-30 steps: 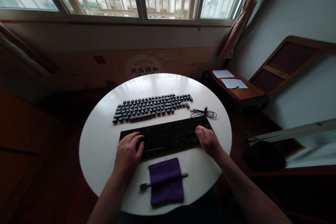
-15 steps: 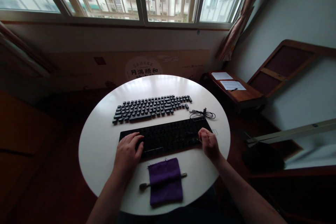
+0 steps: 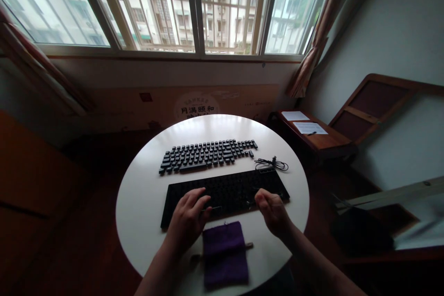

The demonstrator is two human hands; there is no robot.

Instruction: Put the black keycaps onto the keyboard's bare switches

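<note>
A black keyboard base (image 3: 236, 187) without keycaps lies across the round white table (image 3: 138, 212). Rows of black keycaps (image 3: 208, 153) are laid out behind it. My left hand (image 3: 189, 219) rests on the base's front middle with fingers spread and flat, holding nothing. My right hand (image 3: 272, 210) hovers over the base's front right, fingers curled with thumb and forefinger pinched together; what they pinch, if anything, is too small to see. A purple cloth (image 3: 225, 256) lies between my wrists at the table's near edge, over a thin tool (image 3: 249, 244).
A coiled black cable (image 3: 272, 164) lies at the base's back right corner. Right of the table stands a low wooden bench (image 3: 322, 141) with papers. A barred window (image 3: 194, 9) and a cardboard panel (image 3: 156, 101) are behind.
My left hand slid right along the keyboard base toward its middle. My right hand came left off the base's right end and went from a fist to a pinch. The camera tilted up.
</note>
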